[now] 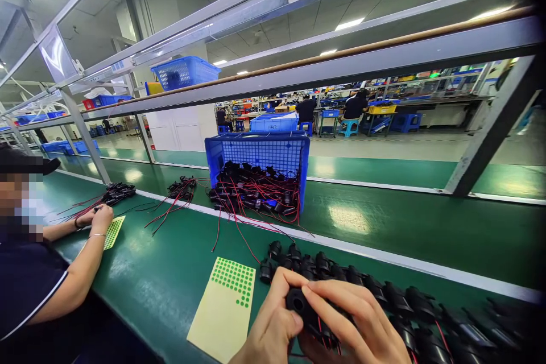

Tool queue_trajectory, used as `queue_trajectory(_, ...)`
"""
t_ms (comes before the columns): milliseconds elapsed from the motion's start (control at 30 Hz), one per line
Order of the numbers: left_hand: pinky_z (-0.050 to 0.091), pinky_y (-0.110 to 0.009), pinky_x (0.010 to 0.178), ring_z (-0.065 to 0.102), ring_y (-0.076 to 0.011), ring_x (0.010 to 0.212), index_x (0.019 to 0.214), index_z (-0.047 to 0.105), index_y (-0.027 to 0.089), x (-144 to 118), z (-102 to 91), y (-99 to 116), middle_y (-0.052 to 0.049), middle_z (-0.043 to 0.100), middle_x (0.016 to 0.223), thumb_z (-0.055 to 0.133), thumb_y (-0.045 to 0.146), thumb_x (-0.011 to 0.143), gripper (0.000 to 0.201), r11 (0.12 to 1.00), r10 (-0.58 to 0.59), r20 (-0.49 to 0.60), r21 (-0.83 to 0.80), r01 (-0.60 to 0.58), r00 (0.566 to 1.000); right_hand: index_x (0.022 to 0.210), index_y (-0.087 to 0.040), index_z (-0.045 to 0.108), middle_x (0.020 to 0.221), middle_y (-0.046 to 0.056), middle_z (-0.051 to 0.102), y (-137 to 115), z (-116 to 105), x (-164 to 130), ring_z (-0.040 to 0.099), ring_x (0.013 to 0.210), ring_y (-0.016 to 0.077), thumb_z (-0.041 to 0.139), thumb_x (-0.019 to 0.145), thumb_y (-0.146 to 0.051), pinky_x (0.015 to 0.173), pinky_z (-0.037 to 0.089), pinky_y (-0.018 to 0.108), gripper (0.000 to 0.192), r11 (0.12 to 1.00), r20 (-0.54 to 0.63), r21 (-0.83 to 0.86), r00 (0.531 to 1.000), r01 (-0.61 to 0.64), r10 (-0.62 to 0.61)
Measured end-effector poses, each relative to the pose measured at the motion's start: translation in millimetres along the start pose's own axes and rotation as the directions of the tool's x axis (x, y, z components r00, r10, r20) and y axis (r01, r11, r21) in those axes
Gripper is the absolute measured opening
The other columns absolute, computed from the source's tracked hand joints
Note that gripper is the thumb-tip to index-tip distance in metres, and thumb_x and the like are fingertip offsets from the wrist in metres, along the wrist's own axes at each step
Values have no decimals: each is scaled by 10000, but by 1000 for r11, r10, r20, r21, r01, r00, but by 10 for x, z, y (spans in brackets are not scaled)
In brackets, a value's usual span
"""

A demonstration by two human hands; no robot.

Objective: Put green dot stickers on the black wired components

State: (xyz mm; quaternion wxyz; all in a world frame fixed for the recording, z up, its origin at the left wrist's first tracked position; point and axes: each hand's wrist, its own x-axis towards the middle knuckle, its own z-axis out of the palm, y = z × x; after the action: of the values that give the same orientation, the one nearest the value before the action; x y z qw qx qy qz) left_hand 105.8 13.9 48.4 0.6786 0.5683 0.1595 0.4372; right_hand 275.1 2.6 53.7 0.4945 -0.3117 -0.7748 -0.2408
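A: What's nearest?
B: The left hand (268,327) and right hand (362,321), their grip clamped together on one black part (297,302), in front of the blue crate's (304,165) right end.
A: On the tabletop (145,276)?
B: A green-dotted sheet (217,321) lies before the crate's left half; rows of black parts (396,300) stretch from before the crate off to its right.
A: Anyone alongside?
B: A co-worker's hands (101,217), well left of the crate, by another dotted sheet (113,233).
A: The crate?
B: Its open side faces us, showing heaped parts with red wires (256,187). Far behind it sit two people (356,107).
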Motion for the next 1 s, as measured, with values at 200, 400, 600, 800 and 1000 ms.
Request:
queue_trajectory(200,346,-312,766,406,-142,752,1129,523,189,25,-11,-75,8,439,859,633,528,852,451,997,44,-13,-60,-44,999,1230,-217,653,990,80,744,4,24,-3,732,910,233,703,881,-148,776,643,347,360,1000,-6,-6,1000,25,-25)
queue_trajectory(400,328,-304,749,422,-156,804,1124,513,178,46,-1,-64,-26,482,958,656,518,821,477,996,47,-13,-71,-48,999,1178,-156,641,997,111,713,31,71,16,702,932,224,629,894,-90,764,633,341,292,999,16,-5,999,32,-32)
queue_trajectory(600,325,-321,785,409,-170,827,1109,496,183,26,19,-42,-19,470,935,627,456,814,422,998,25,-38,-54,-27,999,1195,-153,639,1005,118,714,26,68,4,706,938,232,643,887,-82,757,640,353,316,999,13,2,999,36,-36)
queue_trajectory(800,341,-340,859,445,-190,887,1144,502,199,-17,10,-102,-22,481,944,606,447,849,400,999,40,-44,-21,-41,998,1187,-190,656,959,88,726,-14,69,50,726,877,225,650,888,-108,721,647,336,310,999,-45,4,998,48,-48)
queue_trajectory(1000,359,-341,863,469,-192,898,1148,536,171,29,-40,-182,-34,513,982,621,462,848,426,988,94,-19,-124,-96,995,1166,-168,632,984,96,693,-4,69,162,706,885,200,617,867,-82,722,627,301,312,989,-32,141,998,-49,54)
